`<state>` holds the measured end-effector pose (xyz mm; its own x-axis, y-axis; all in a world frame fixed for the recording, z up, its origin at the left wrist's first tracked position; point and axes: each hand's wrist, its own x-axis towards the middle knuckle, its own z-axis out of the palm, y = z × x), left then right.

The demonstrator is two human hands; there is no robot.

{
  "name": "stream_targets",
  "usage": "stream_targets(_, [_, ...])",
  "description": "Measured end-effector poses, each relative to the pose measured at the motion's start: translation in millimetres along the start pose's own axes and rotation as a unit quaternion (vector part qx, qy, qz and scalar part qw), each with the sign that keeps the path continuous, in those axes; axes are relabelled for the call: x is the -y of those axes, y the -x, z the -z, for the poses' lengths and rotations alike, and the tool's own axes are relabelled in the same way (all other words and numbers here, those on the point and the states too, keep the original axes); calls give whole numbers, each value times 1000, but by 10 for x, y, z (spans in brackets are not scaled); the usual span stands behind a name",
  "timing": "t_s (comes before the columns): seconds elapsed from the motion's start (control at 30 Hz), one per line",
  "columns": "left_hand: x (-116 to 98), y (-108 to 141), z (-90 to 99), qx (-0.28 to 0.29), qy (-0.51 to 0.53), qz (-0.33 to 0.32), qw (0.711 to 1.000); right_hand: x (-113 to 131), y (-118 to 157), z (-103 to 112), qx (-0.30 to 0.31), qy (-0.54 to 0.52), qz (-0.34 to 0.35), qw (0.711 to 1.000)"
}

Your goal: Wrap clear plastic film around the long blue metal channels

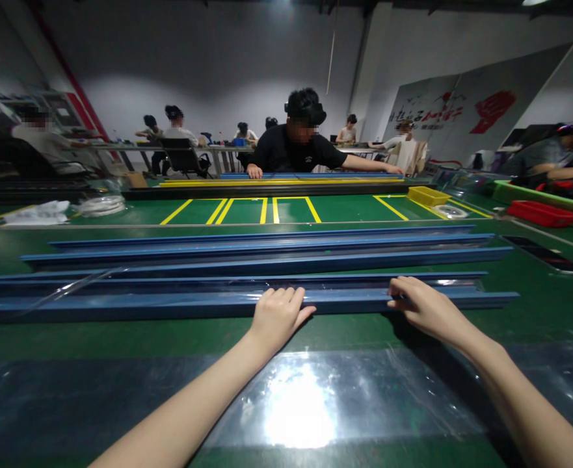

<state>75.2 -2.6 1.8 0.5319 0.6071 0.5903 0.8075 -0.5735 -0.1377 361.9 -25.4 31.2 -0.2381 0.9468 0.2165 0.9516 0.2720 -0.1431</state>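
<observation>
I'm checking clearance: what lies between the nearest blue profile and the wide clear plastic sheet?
Head view: bare green tabletop, with the left arm and right arm reaching over it.

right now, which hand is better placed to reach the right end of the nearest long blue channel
Right, probably. The right hand is at the nearest long blue channel, closer to its right end; the left hand touches the same channel farther left.

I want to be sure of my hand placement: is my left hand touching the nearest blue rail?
Touching. The head view shows your left hand resting on the nearest blue rail, fingers bent over its near edge.
</observation>
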Motion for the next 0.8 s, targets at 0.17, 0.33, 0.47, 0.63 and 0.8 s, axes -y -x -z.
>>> stream_targets(0.17, [4,-1,-9,5,6,12,1000,-11,-5,-5,-5,-4,6,1000])
stream_targets(0.33, [4,-9,-10,5,20,25,999,-10,-2,-5,-2,-1,3,1000])
stream_targets(0.47, [-5,-13,-4,10,26,33,999,-7,0,-3,1,-2,4,1000])
stream_targets(0.63, [-13,-21,17,24,18,40,999,-10,0,-8,-3,-5,7,1000])
stream_targets(0.8, [-11,-25,23,26,8,41,999,0,-1,0,2,-2,1,1000])
